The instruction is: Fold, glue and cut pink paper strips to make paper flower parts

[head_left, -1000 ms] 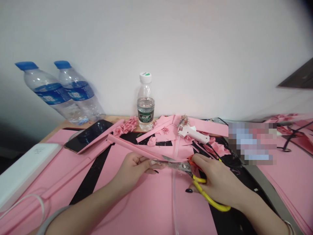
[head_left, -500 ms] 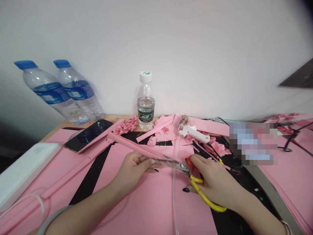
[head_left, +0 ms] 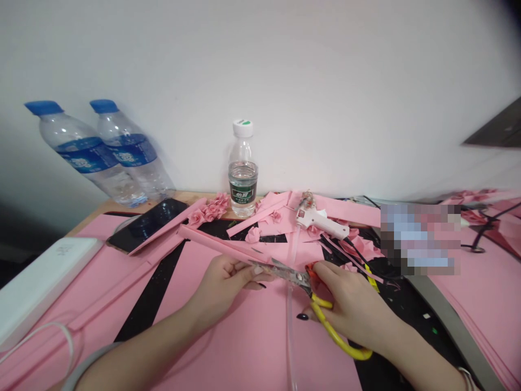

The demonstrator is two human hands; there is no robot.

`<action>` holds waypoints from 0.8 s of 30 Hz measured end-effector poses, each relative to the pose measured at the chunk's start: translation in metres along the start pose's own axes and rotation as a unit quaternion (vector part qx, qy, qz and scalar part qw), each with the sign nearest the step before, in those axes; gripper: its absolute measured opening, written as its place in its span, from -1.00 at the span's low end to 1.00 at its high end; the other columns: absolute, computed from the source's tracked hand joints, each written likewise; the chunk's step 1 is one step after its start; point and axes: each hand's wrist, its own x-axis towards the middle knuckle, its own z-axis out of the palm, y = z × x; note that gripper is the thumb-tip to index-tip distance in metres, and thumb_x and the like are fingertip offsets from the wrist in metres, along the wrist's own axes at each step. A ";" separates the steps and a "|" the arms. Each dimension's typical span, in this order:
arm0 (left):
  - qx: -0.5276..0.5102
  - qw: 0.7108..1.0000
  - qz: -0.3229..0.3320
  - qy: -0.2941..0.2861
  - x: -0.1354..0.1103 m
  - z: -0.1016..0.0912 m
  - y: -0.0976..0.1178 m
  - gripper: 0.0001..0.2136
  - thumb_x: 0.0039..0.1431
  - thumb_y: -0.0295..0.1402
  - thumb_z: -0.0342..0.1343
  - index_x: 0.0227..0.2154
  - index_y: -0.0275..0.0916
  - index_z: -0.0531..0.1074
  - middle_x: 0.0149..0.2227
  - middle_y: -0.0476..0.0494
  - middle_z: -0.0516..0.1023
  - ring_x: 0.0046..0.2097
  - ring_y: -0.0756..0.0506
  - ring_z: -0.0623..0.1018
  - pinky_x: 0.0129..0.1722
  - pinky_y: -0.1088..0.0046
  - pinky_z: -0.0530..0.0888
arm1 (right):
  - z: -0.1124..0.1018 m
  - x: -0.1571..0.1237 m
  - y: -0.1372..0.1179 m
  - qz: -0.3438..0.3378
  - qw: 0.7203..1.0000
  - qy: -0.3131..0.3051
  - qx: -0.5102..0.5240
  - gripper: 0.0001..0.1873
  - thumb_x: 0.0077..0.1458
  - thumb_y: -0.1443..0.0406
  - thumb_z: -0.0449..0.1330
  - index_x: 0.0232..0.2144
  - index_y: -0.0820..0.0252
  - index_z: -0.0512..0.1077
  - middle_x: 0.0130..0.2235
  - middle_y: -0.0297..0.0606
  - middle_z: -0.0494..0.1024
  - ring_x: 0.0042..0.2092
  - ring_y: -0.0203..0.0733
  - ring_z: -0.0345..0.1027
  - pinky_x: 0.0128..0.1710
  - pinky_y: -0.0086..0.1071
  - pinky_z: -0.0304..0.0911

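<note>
My right hand (head_left: pixel 350 304) is closed around the yellow-handled scissors (head_left: pixel 299 278), with red wrapping on one handle loop. Their stained blades are parted and point left, toward my left hand (head_left: pixel 228 282). Thumb and fingers of that hand pinch a folded pink paper strip (head_left: pixel 220 244), which runs off to the upper left. The blade tips lie right at the left fingertips, and the fingers partly hide the strip's near end. Beneath both hands lies a large pink paper sheet (head_left: pixel 228 336).
A white glue gun (head_left: pixel 321 221) lies among pink scraps at the back. Behind stands a small water bottle (head_left: pixel 243 174). At left are two large bottles (head_left: pixel 85 155), a phone (head_left: pixel 148 225) and a white power strip (head_left: pixel 52 288). Pink paper roses (head_left: pixel 209 210) sit beside the phone.
The scissors and my right hand have shifted slightly left, and the blades are spread wider. The folded strip has dipped a little. My left hand has hardly moved.
</note>
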 end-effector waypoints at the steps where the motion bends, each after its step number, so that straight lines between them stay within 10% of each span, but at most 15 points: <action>1: -0.004 1.000 0.002 0.007 0.001 -0.001 0.000 -0.79 0.05 -0.22 0.29 -0.33 -0.24 0.61 -0.26 -0.20 0.69 -0.17 -0.22 0.67 -0.22 0.34 0.60 | -0.001 0.000 0.001 0.011 1.000 0.003 0.004 -0.78 -0.10 0.32 0.22 -0.45 0.10 0.19 -0.40 -0.31 0.44 -0.44 -0.16 0.30 -0.48 -0.39 -0.02; 24: -0.036 0.992 0.041 0.118 0.007 -0.003 0.000 -0.71 0.00 -0.14 0.33 -0.35 -0.28 0.53 -0.28 -0.19 0.68 -0.17 -0.22 0.66 -0.22 0.33 0.62 | -0.011 -0.003 0.011 0.053 0.998 -0.011 -0.022 -0.89 -0.03 0.32 0.16 -0.47 0.09 0.24 -0.43 -0.33 0.46 -0.46 -0.19 0.29 -0.50 -0.40 -0.03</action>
